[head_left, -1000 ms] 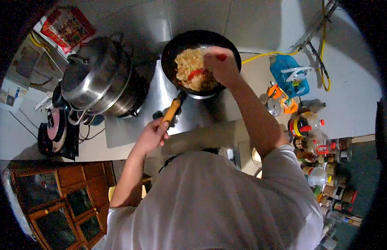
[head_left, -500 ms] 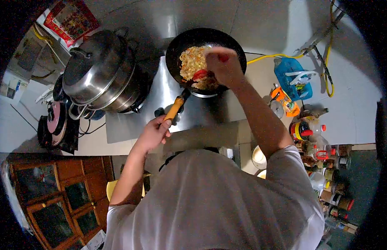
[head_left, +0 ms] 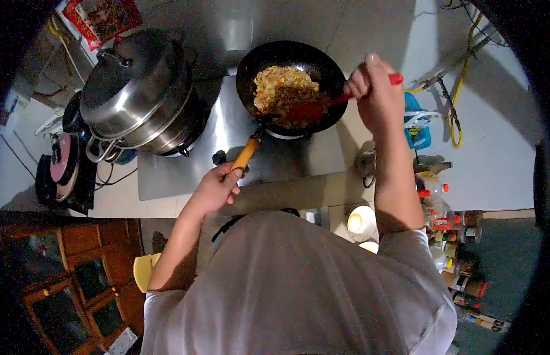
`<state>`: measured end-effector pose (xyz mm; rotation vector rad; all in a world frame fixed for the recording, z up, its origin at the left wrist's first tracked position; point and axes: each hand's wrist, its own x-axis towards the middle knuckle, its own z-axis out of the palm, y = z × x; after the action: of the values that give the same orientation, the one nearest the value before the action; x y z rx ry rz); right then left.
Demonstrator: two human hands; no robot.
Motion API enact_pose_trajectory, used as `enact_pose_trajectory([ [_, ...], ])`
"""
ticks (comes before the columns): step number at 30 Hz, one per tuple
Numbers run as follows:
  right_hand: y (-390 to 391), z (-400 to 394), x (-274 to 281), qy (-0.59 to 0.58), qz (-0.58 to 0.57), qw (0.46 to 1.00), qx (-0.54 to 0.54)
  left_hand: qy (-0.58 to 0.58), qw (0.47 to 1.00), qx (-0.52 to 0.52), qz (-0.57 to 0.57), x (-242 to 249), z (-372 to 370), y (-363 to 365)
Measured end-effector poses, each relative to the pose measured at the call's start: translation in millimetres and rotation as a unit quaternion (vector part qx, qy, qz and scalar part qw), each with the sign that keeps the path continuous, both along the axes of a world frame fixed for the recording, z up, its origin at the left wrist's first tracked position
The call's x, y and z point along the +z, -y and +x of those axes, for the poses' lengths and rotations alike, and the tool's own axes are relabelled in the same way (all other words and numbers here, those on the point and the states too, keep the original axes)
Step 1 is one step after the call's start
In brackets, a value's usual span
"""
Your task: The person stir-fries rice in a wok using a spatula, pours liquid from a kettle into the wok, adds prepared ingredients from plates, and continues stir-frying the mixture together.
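A black wok (head_left: 331, 68) sits on the steel stove, slightly tilted, with yellowish chopped food (head_left: 281, 83) in its left part and darker food lower down. My left hand (head_left: 218, 186) is closed round the wok's yellow wooden handle (head_left: 246, 154). At the wok's right side, my right hand (head_left: 378, 94) grips a red spatula (head_left: 347, 94), whose blurred head rests low in the wok among the food. The end of the red handle sticks out to the right of my fist.
A large lidded steel steamer (head_left: 139, 89) stands left of the wok. Bottles and jars (head_left: 443, 222) line the right side near a blue container (head_left: 420, 133). White bowls (head_left: 361, 222) sit below my right forearm. Wooden cabinets (head_left: 79, 239) are at lower left.
My right hand has moved right, from over the wok to beyond its rim, and the spatula now shows more fully. The yellowish food is less spread out. My left hand keeps its hold.
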<state>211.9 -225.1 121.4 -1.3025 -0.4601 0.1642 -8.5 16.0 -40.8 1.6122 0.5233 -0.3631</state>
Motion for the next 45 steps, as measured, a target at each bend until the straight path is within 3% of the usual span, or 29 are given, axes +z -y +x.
enact_pose_trajectory([
  [2, -0.3, 4.4, -53.5, -0.002, 0.000, 1.000, 0.011, 0.011, 1.000, -0.008, 0.002, 1.8, -0.2, -2.8],
  [4, -5.3, 0.4, -90.7, 0.140, -0.101, 0.985, -0.027, 0.001, 1.000, -0.016, 0.013, 8.4, -1.2, -5.6],
  [5, -9.2, -5.0, -102.0, 0.282, -0.204, 0.935, -0.072, -0.008, 0.999, -0.029, 0.029, 10.4, -1.0, -5.4],
  [6, -5.3, 21.6, -126.3, 0.240, -0.144, 0.957, -0.081, -0.002, 0.999, -0.030, 0.027, 10.6, 2.6, -7.0],
  [7, -7.5, 37.5, -117.5, 0.072, -0.117, 0.984, -0.116, -0.007, 0.999, -0.037, 0.017, 10.3, 3.5, -8.6],
  [9, -8.6, 50.2, -70.8, -0.016, 0.096, 0.992, -0.080, -0.011, 0.999, -0.051, 0.003, 8.3, -2.0, -6.2],
  [12, 22.4, 92.2, -51.3, -0.082, 0.210, 0.966, -0.128, 0.102, 0.993, -0.013, -0.056, -16.7, -8.3, -9.6],
  [13, 26.7, 89.1, -35.1, -0.102, 0.201, 0.956, -0.187, 0.106, 0.992, -0.011, -0.060, -26.3, -7.0, -14.3],
  [16, 40.4, 100.7, -16.1, -0.098, 0.246, 0.942, -0.204, 0.128, 0.979, -0.008, -0.160, -23.7, -8.0, -15.2],
  [19, 33.4, 110.6, -12.4, -0.073, 0.206, 0.931, -0.292, 0.157, 0.985, -0.061, 0.036, -10.5, -6.4, -16.0],
  [21, 19.7, 118.3, -23.3, 0.011, 0.004, 0.921, -0.389, 0.133, 0.989, -0.066, 0.016, -20.3, -4.6, -18.8],
  [23, 10.4, 129.3, -39.8, 0.012, -0.046, 0.917, -0.396, 0.111, 0.993, -0.033, -0.020, -16.9, -5.3, -15.6],
  [25, 22.8, 173.2, -89.8, 0.053, -0.142, 0.889, -0.431, 0.086, 0.995, 0.002, -0.052, -8.9, -6.9, -14.0],
  [27, 18.2, 205.5, -119.2, 0.050, -0.081, 0.906, -0.412, 0.073, 0.996, 0.016, -0.042, -1.6, -9.8, -14.1],
  [28, 16.0, 210.9, -128.8, -0.071, 0.049, 0.928, -0.361, 0.067, 0.997, 0.028, -0.040, -1.2, -10.1, -14.2],
  [29, 13.5, 216.6, -138.5, -0.194, 0.188, 0.905, -0.330, 0.052, 0.999, 0.008, -0.010, -1.2, -7.8, -15.4],
  [32, -2.1, 224.7, -145.0, -0.200, 0.259, 0.910, -0.255, 0.014, 0.999, -0.024, 0.017, 2.8, -2.8, -12.8],
  [35, -29.4, 185.4, -110.9, -0.109, 0.149, 0.962, -0.201, 0.000, 0.999, -0.030, 0.012, 10.5, -2.4, -8.4],
  [36, -28.7, 185.7, -113.8, 0.010, 0.028, 0.984, -0.176, -0.001, 1.000, -0.024, 0.007, 12.7, -2.8, -6.7],
  [37, -28.1, 185.8, -116.6, 0.139, -0.074, 0.974, -0.166, 0.000, 1.000, -0.028, 0.008, 14.1, -3.6, -4.5],
  [39, -66.3, 89.1, -52.9, -0.004, 0.059, 0.996, -0.062, 0.013, 1.000, -0.022, 0.009, 16.7, -2.4, -3.5],
  [41, -61.2, 68.5, -75.8, 0.181, -0.124, 0.976, -0.005, 0.010, 0.999, -0.027, 0.020, 21.0, -2.7, -2.1],
  [42, -57.7, 73.8, -105.7, 0.317, -0.128, 0.939, 0.040, 0.003, 0.999, -0.028, 0.031, 22.3, -3.2, -2.0],
  [45, -45.9, 57.9, -99.6, 0.211, -0.193, 0.957, 0.042, 0.005, 1.000, -0.018, 0.025, 12.4, -6.7, -2.3],
])
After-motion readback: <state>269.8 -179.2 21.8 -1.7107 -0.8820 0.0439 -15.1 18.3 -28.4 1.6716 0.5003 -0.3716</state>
